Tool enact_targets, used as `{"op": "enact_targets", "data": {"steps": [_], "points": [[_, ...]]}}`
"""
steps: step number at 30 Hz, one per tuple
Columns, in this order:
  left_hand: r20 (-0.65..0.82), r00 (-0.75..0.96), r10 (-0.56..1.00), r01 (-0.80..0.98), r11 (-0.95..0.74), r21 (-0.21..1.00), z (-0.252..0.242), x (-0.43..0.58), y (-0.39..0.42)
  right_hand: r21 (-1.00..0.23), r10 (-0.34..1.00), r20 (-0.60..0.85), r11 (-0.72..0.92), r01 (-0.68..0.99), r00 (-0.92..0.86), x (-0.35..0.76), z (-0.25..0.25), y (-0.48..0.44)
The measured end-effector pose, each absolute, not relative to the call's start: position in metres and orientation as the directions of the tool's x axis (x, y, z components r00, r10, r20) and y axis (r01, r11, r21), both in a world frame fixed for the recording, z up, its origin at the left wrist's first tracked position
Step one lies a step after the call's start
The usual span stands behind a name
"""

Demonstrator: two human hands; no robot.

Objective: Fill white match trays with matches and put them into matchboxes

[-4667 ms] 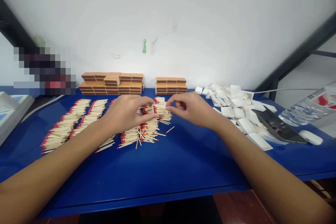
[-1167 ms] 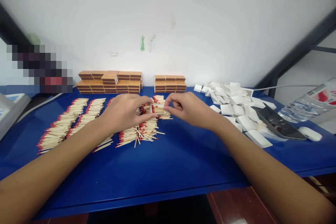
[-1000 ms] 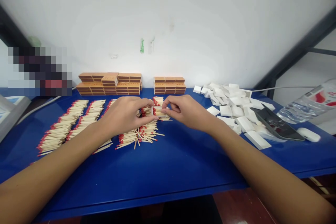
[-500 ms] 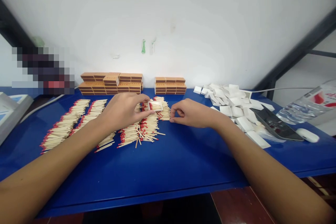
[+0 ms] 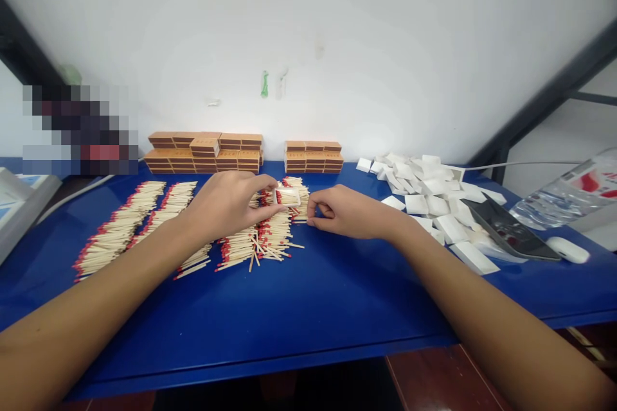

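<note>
Between thumb and fingers, my left hand (image 5: 226, 204) grips a small white matchbox tray (image 5: 293, 205) by its left end. Red matches show inside or through it; I cannot tell which. The tray is tilted above rows of red-headed matches (image 5: 274, 234). Just to its right, my right hand (image 5: 340, 212) has thumb and fingertips curled together beside the rightmost matches. Whatever those fingertips hold, if anything, is hidden. More match rows (image 5: 118, 228) lie left of and partly behind my left hand.
Brown matchboxes stand against the wall in a larger stack (image 5: 205, 157) and a smaller stack (image 5: 313, 157). Loose white trays (image 5: 436, 196) are heaped at right, near a dark phone-like slab (image 5: 511, 228), a white mouse (image 5: 567, 249) and a plastic bottle (image 5: 569, 186). The blue table (image 5: 289, 321) has a front edge.
My right hand has moved slightly left, closer to the tray and the matches. My left hand has barely shifted and still grips the tray.
</note>
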State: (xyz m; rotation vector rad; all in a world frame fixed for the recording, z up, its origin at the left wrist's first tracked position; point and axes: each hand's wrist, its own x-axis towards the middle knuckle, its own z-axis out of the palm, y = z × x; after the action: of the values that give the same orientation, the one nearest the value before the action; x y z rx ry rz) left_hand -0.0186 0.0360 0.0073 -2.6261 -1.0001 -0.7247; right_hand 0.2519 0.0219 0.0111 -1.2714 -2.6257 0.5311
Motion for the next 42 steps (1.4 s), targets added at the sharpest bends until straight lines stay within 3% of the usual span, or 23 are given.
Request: {"op": "enact_targets", "data": {"steps": [35, 42], "points": [[0.518, 0.646, 0.561, 0.676, -0.735, -0.048, 0.004, -0.02, 0.038, -0.396, 0.783, -0.048, 0.555, 0.731, -0.62, 0.251, 0.016, 0.021], [0.518, 0.652, 0.554, 0.665, -0.745, -0.039, 0.003, -0.021, 0.039, -0.464, 0.819, 0.055, 0.528, 0.711, -0.572, 0.256, 0.023, 0.022]]}}
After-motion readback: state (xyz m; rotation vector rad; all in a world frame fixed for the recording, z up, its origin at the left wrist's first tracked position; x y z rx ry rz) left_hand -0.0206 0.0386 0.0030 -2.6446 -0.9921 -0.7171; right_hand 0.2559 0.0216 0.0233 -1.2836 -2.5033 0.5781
